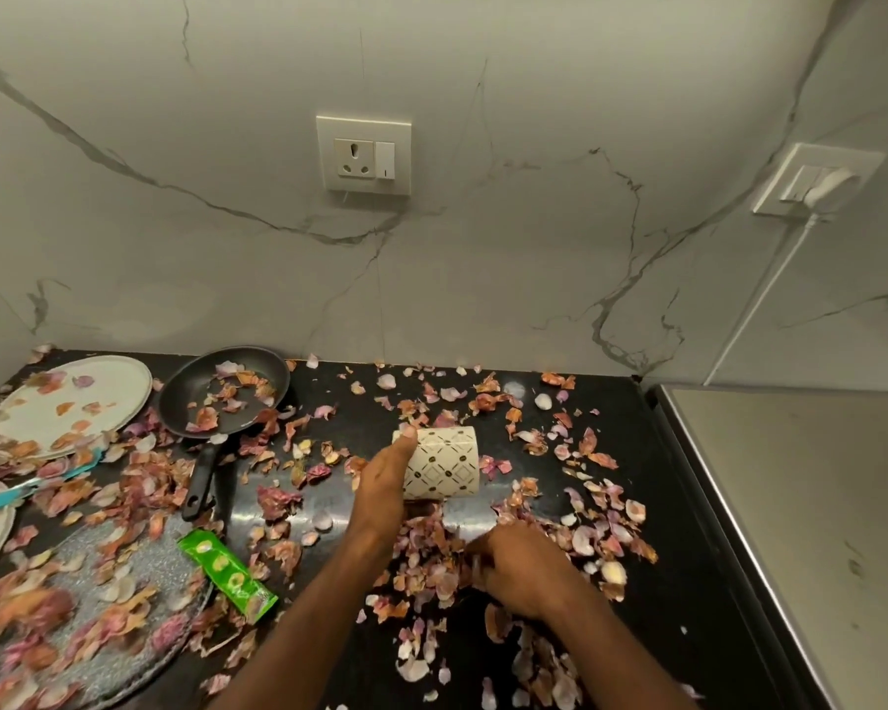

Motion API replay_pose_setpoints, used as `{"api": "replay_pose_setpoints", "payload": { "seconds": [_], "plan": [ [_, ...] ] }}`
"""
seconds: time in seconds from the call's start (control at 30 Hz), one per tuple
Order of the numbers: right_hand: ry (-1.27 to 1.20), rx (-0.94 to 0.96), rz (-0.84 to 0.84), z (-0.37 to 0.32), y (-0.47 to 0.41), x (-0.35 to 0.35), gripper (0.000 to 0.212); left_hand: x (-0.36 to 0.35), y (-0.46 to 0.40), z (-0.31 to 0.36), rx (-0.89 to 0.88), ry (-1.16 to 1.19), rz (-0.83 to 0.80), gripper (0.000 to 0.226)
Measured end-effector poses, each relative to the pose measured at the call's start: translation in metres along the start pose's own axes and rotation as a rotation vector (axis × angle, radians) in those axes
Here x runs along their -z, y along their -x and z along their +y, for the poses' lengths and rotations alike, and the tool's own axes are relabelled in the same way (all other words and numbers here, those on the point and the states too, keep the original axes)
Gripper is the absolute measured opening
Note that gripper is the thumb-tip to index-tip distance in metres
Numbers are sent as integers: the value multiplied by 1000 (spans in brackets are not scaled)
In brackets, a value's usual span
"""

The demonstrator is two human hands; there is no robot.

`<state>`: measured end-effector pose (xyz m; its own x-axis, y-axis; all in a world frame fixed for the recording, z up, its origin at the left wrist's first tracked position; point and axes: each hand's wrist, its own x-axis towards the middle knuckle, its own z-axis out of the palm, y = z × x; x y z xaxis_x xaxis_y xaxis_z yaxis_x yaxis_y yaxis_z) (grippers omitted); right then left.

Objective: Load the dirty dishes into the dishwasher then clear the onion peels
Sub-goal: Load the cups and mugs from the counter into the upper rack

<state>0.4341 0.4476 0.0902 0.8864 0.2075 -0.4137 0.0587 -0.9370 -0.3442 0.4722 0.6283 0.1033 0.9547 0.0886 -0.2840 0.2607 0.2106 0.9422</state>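
A cream mug [444,463] with a dark diamond pattern lies tipped on its side, gripped around its body. Onion peels [524,535], pink, purple and papery brown, lie scattered all around the mug, thickest just in front of it. Left of the mug sits a black frying pan [216,389] holding peels; further left, a pale plate [68,407] also carries some.

Left of the mug [442,463] on the counter [636,453]: pan [224,389], plate [70,404] farther left; packet [226,573] before the pan; peels [488,397] all around.
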Motion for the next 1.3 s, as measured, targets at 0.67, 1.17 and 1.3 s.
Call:
{"api": "replay_pose_setpoints", "payload": {
  "seconds": [0.67, 1.17, 1.3],
  "plan": [
    [-1462, -416, 811, 34, 166, -36, 40, -87, 97, -70, -82, -260, -892, 69],
    [-1853, -646, 855, 122, 333, -77, 49, -199, 256, -114, 71, -273, -904, 65],
    [-1857, -686, 804, 166, 387, -108, 51, -227, 295, -158, 108, -416, -1034, 74]
  ]
}}
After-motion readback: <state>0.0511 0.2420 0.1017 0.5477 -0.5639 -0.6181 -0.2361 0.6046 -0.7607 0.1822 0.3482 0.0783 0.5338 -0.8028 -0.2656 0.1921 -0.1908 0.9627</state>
